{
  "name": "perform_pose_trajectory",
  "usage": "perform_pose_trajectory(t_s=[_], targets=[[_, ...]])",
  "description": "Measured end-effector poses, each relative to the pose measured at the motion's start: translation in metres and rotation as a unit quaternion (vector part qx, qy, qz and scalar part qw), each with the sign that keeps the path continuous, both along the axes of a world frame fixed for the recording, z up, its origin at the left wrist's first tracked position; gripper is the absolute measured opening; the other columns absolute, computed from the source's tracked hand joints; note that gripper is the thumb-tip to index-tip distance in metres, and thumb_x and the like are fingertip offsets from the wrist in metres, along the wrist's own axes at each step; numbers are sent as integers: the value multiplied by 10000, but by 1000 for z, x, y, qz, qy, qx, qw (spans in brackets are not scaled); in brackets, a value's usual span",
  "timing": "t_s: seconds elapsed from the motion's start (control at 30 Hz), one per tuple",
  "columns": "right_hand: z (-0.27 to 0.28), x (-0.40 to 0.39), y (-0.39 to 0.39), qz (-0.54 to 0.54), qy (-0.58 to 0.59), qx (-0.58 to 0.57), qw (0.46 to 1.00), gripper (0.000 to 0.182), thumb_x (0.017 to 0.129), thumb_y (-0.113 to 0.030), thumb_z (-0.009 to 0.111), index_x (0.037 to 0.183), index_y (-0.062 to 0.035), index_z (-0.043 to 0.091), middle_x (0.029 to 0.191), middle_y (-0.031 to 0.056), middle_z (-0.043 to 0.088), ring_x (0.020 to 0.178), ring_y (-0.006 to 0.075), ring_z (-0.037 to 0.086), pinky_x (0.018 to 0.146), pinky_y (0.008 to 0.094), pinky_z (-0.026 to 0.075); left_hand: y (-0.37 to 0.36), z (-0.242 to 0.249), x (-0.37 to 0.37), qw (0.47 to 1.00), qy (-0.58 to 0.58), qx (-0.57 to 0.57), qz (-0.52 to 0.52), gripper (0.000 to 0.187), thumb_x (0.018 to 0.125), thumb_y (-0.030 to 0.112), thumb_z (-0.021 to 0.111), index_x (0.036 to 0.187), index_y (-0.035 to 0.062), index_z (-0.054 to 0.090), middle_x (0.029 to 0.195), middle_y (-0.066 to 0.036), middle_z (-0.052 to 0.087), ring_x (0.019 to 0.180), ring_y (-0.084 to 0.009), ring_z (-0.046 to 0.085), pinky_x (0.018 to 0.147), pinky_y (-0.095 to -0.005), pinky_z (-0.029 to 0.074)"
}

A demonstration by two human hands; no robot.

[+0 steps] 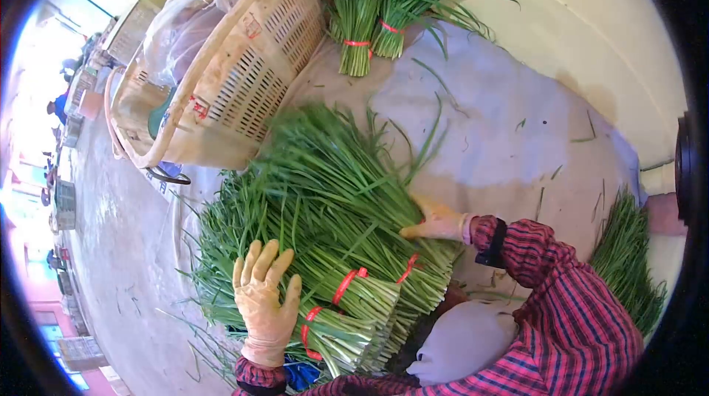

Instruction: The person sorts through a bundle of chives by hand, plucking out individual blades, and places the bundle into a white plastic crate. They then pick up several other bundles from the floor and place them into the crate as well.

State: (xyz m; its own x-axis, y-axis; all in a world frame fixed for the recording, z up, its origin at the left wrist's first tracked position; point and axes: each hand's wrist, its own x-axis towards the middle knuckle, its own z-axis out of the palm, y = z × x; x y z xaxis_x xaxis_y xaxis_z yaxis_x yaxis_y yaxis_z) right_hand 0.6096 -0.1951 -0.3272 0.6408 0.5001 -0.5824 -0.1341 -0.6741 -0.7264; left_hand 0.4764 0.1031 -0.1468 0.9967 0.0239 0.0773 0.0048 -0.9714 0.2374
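From the head camera, a pile of green chive bundles (325,226) lies on a grey cloth (502,123) spread over the floor, right in front of the person. Each bundle is tied near its cut end with a red band (347,284), and the cut ends point down toward the person while the leaf tips fan up and left.

The left hand (264,300), in a tan glove, lies flat on the near left side of the pile with its fingers spread and pointing up along the leaves. It presses on the bundles and grips nothing. The right hand (439,222), also gloved, rests on the right flank of the pile, fingers stretched out and pointing left into the stalks, palm against them; it is open too, touching rather than pinching. The pile sits between the two hands, the left one lower and nearer the cut ends, the right one higher and further along the stalks. A red plaid sleeve (569,315) runs from the right hand to the lower right corner.

Two more tied bundles (373,19) lie apart at the top of the cloth. A tan plastic basket (221,78) stands tilted at upper left, its edge just beside the leaf tips of the pile, with plastic bags (185,23) in it. More loose chives (628,263) lie at the right edge, well apart from the pile.
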Motion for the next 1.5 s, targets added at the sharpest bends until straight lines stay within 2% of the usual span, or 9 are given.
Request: perform_pose_trajectory(t_s=[0.13,0.27,0.33,0.6,0.7,0.87,1.07,1.2,1.5], targets=[[-5,0,5,89,-122,37,988,945,773,-450,745,1442,42,296,1341,271,506,1225,369,517,1046,383,401,15,-9,-7,989,77,-117,-48,356,797,204,666,1148,145,662,1241,-85,609,1225,-327,513,1062,-499,340],[-7,32,-6,84,7,155,984,907,795,-517,708,1445,2,346,1323,225,548,1239,328,517,1045,380,400,15,-24,-9,992,33,-102,-68,283,851,252,578,1079,119,679,1165,-82,642,1150,-329,551,1024,-498,364],[8,91,-8,257,98,-16,961,851,817,-615,635,1398,-22,447,1307,206,568,1215,300,537,1024,388,416,15,-25,-5,991,35,-105,-73,274,877,269,539,1052,119,687,1157,-81,645,1131,-329,558,1005,-502,367],[-43,257,62,-232,-312,134,911,615,855,-493,654,1216,1,588,1254,199,595,1114,336,580,962,405,451,10,-22,10,991,60,-101,-60,445,1009,343,335,1107,91,688,1179,-117,658,1170,-341,567,1025,-510,366],[-40,303,116,-293,-258,287,875,662,789,-416,752,1246,13,537,1267,213,581,1131,342,573,967,402,456,11,-28,16,987,45,-145,-53,415,1011,301,340,1078,82,686,1154,-119,667,1155,-345,575,1024,-506,367],[-63,353,160,-424,-280,142,849,838,671,-318,865,1315,10,440,1299,163,566,1181,272,548,996,374,435,21,-55,10,986,57,-153,-32,431,979,329,329,1035,153,718,1124,-37,676,1138,-274,573,1011,-470,342],[-66,360,128,-329,-208,88,917,1039,620,-427,872,1392,32,348,1348,224,520,1237,333,517,1024,392,428,21,-59,12,983,36,-183,-1,472,995,337,292,1006,146,724,1100,-34,685,1133,-270,580,1014,-448,347],[-37,322,96,-246,-61,309,917,1055,670,-409,855,1452,17,291,1401,184,482,1286,273,470,1048,373,401,19,-58,13,981,18,-195,2,506,1014,357,283,969,99,716,1055,-78,698,1111,-319,594,1005,-495,353],[98,107,-1,170,32,136,976,932,701,-498,819,1389,-12,422,1219,196,615,1110,260,599,961,381,462,17,-55,10,984,0,-175,-35,374,975,263,368,981,115,712,1069,-67,685,1106,-307,583,1011,-487,360]])
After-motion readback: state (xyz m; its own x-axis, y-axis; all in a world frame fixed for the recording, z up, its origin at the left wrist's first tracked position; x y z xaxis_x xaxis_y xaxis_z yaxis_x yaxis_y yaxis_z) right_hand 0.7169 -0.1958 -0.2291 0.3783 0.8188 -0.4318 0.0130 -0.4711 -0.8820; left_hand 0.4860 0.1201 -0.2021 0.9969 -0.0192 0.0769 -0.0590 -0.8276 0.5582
